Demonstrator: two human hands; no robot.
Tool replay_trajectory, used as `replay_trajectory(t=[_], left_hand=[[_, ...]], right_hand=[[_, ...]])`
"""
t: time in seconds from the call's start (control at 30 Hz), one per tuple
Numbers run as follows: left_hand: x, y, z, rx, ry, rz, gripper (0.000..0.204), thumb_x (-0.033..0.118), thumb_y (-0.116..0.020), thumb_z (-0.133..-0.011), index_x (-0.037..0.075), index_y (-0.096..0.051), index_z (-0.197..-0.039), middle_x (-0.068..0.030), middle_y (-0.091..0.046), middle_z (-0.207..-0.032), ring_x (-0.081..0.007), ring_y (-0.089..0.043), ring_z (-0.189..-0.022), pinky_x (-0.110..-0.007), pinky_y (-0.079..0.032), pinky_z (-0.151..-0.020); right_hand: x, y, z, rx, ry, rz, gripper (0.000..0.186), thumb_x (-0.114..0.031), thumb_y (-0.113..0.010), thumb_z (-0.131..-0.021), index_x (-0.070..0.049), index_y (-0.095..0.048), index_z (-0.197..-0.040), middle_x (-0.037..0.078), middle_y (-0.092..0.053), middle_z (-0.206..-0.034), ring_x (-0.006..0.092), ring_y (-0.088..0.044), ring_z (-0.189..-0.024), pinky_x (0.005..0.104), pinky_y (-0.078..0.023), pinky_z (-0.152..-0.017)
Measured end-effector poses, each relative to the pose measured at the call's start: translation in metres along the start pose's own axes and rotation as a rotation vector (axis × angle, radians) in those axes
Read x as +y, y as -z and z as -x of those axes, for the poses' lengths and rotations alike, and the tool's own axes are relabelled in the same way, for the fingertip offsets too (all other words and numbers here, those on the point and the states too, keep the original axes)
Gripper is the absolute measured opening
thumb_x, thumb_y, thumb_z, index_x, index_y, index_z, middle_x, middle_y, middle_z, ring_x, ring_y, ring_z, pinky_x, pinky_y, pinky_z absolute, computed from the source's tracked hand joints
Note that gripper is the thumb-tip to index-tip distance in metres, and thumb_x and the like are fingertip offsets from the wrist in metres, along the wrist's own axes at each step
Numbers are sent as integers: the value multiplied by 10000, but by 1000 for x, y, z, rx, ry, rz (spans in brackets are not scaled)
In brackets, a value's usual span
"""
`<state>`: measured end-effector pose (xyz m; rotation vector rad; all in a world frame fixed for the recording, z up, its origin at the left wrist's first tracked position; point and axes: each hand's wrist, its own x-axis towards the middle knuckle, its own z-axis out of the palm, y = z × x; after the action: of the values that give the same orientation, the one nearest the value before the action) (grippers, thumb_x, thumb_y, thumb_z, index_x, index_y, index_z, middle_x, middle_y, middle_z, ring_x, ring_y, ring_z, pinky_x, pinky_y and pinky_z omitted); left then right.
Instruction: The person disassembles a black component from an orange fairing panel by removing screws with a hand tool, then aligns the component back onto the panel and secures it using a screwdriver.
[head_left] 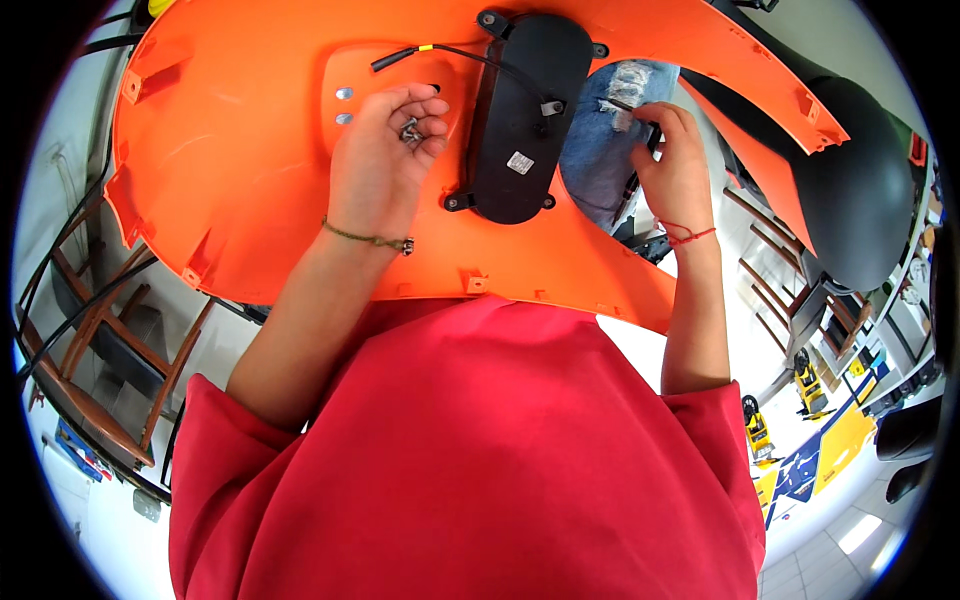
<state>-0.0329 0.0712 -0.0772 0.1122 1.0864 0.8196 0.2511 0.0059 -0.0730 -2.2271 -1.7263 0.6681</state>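
A large orange plastic body panel (250, 180) lies across my lap, inner side up. A black oval housing (525, 120) is fixed to it, with a thin black cable (440, 52) running off to the left. My left hand (385, 160) rests palm up on the panel, fingers curled around several small metal screws (411, 130). My right hand (675, 165) is at the panel's right opening, over my blue jeans (600, 140), pinching a thin dark tool (622, 106) whose lower part is hidden by the fingers.
A black rounded scooter part (855, 200) stands to the right. Wooden chair frames (95, 340) are at the left and wooden racks (780, 280) at the right. Yellow tools (805, 380) and blue-yellow sheets (830, 450) lie on the white floor.
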Motion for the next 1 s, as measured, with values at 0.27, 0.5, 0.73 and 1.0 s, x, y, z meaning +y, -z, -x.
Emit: replay_trajectory(t=[0.27,0.5,0.73,1.0], left_hand=[[2,-2,3,14,0,-6,218,222,-539,-931,18,-600,-977,-75,-615,-915,-149,-568,-796,-274,-467,-723],[-7,2,2,-28,-35,-18,206,198,-544,-942,12,-590,-1018,-72,-590,-962,-159,-550,-850,-278,-460,-779],[-9,-5,11,-59,-6,-59,211,195,-533,-945,7,-589,-1025,-83,-591,-973,-163,-557,-877,-284,-463,-799],[-10,-13,17,-95,-25,-9,217,197,-538,-947,0,-582,-1024,-84,-590,-967,-170,-557,-875,-289,-462,-796]], right_hand=[[-48,8,1,15,-173,-280,298,-190,-716,-833,-16,-663,-1068,174,-607,-1229,324,-609,-1093,378,-487,-917],[-105,-55,11,9,-87,-507,1159,-404,-833,-678,174,-166,-1429,328,-508,-1286,413,-566,-1143,406,-472,-956],[-116,-71,7,179,-91,-282,1146,-346,-816,-661,161,-139,-1434,337,-440,-1328,463,-476,-1208,442,-455,-976],[-117,-67,3,156,-132,-370,993,-266,-788,-646,143,-250,-1374,302,-530,-1204,423,-551,-1117,432,-479,-931]])
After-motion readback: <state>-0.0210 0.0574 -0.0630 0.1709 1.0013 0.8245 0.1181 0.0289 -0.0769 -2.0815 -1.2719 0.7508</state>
